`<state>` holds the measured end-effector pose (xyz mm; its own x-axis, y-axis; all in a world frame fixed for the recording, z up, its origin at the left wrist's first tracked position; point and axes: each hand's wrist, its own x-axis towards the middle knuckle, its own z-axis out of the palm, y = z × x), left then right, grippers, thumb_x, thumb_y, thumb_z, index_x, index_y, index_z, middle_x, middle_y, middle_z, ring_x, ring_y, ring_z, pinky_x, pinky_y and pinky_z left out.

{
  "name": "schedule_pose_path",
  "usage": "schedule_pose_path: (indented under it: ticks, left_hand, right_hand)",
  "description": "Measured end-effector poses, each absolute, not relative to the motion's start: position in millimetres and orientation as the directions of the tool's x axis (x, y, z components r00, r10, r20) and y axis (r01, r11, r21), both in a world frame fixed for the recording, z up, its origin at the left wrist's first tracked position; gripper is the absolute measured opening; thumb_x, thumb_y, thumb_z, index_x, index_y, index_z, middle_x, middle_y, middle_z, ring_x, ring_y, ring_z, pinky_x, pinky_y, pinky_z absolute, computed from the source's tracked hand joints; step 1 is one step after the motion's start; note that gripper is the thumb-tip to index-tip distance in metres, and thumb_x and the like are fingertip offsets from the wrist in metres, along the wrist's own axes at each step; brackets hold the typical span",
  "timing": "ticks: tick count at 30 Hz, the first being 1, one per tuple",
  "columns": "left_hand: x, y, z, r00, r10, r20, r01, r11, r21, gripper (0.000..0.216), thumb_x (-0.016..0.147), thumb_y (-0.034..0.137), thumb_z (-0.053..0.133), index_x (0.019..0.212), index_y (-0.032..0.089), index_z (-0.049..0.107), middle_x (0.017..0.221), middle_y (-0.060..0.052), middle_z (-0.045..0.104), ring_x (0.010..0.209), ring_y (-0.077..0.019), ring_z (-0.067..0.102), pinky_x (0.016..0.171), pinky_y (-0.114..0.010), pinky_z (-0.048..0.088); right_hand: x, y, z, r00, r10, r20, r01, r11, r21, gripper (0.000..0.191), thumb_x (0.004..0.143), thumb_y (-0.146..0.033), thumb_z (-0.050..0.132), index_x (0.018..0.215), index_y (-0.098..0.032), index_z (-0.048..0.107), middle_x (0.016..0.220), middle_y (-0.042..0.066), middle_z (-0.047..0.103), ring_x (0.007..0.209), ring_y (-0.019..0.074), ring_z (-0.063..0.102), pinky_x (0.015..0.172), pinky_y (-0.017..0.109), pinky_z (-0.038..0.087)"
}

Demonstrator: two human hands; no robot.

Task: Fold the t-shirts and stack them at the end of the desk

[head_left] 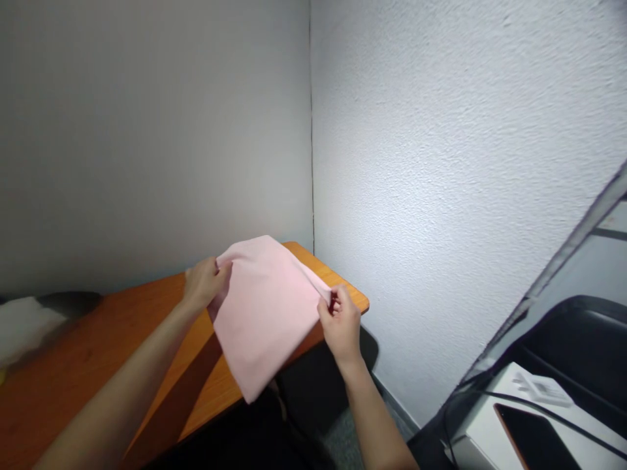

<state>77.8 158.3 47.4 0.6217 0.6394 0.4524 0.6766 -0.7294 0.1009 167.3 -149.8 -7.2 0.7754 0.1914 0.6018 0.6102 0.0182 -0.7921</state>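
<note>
A pale pink cloth [262, 313] hangs folded in the air above the corner of an orange wooden table [88, 365]. My left hand [204, 282] pinches its upper left corner, fingers closed on the fabric. My right hand [340, 323] pinches the upper right corner, thumb and fingers pressed together on the edge. The cloth's lower point droops past the table's front edge.
Grey walls meet in a corner [311, 163] right behind the table. A white and dark heap [34, 323] lies at the table's far left. At the lower right are a white box [514, 418] with a dark phone [533, 437], cables and a black chair [582, 352].
</note>
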Motion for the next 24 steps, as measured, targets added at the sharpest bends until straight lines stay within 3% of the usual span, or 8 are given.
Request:
schedule_pose_path:
  ticks: [3, 7, 10, 12, 15, 18, 24]
  left_hand:
    - [136, 138, 58, 0.667, 0.579, 0.469, 0.616, -0.782, 0.090, 0.046, 0.093, 0.051, 0.031, 0.090, 0.016, 0.061, 0.096, -0.014, 0.069, 0.095, -0.0311, 0.063, 0.083, -0.041, 0.042]
    - [191, 103, 45, 0.734, 0.535, 0.418, 0.557, -0.827, 0.081, 0.044, 0.092, 0.046, 0.038, 0.107, 0.011, 0.061, 0.111, -0.020, 0.065, 0.111, -0.0346, 0.056, 0.094, -0.047, 0.039]
    - [205, 78, 16, 0.773, 0.494, 0.397, 0.511, -0.857, 0.072, 0.048, 0.088, 0.039, 0.050, 0.125, 0.009, 0.054, 0.135, -0.022, 0.052, 0.130, -0.0339, 0.043, 0.105, -0.046, 0.032]
    - [202, 62, -7, 0.843, 0.415, 0.342, 0.423, -0.904, 0.053, 0.056, 0.088, 0.041, 0.048, 0.137, 0.012, 0.046, 0.151, -0.017, 0.037, 0.141, -0.0304, 0.027, 0.113, -0.046, 0.021]
    - [190, 43, -34, 0.936, 0.321, 0.147, 0.310, -0.946, 0.093, 0.070, 0.092, 0.057, 0.032, 0.146, 0.013, 0.034, 0.159, -0.014, 0.019, 0.147, -0.0290, 0.011, 0.117, -0.049, 0.012]
    - [181, 31, -47, 0.950, 0.310, 0.027, 0.304, -0.943, 0.134, 0.082, 0.092, 0.066, 0.017, 0.149, 0.008, 0.027, 0.158, -0.018, 0.015, 0.147, -0.0297, 0.009, 0.117, -0.051, 0.011]
    - [193, 25, -52, 0.943, 0.327, 0.052, 0.320, -0.940, 0.119, 0.080, 0.092, 0.064, 0.014, 0.149, 0.009, 0.028, 0.158, -0.016, 0.018, 0.147, -0.0276, 0.011, 0.117, -0.050, 0.009]
  right_hand:
    - [204, -169, -11, 0.825, 0.109, 0.554, 0.561, -0.044, -0.827, 0.012, 0.083, -0.033, 0.050, 0.083, -0.022, 0.045, 0.070, -0.004, 0.052, 0.057, 0.0118, 0.049, 0.054, 0.021, 0.039]
    - [243, -193, -39, 0.885, 0.044, 0.464, 0.446, -0.372, -0.814, 0.013, 0.078, -0.034, 0.052, 0.082, -0.023, 0.046, 0.067, -0.002, 0.055, 0.057, 0.0160, 0.051, 0.059, 0.026, 0.041]
    - [259, -203, -68, 0.925, 0.060, 0.376, 0.347, -0.541, -0.766, 0.023, 0.076, -0.033, 0.052, 0.096, -0.021, 0.050, 0.072, 0.002, 0.060, 0.064, 0.0208, 0.056, 0.061, 0.029, 0.041]
    - [262, -204, -85, 0.928, 0.052, 0.369, 0.336, -0.545, -0.768, 0.036, 0.078, -0.035, 0.050, 0.110, -0.018, 0.049, 0.076, 0.004, 0.061, 0.066, 0.0228, 0.058, 0.061, 0.030, 0.041]
    - [262, -200, -99, 0.904, 0.019, 0.428, 0.374, -0.524, -0.766, 0.048, 0.081, -0.040, 0.047, 0.122, -0.015, 0.046, 0.078, 0.004, 0.060, 0.067, 0.0244, 0.057, 0.062, 0.032, 0.041]
    - [263, -195, -103, 0.871, -0.029, 0.490, 0.395, -0.552, -0.734, 0.051, 0.081, -0.041, 0.046, 0.124, -0.013, 0.047, 0.083, 0.007, 0.059, 0.073, 0.0269, 0.056, 0.068, 0.034, 0.041]
    - [271, -194, -99, 0.844, -0.057, 0.533, 0.405, -0.583, -0.704, 0.057, 0.081, -0.040, 0.047, 0.129, -0.009, 0.048, 0.083, 0.011, 0.061, 0.083, 0.0310, 0.052, 0.081, 0.041, 0.040]
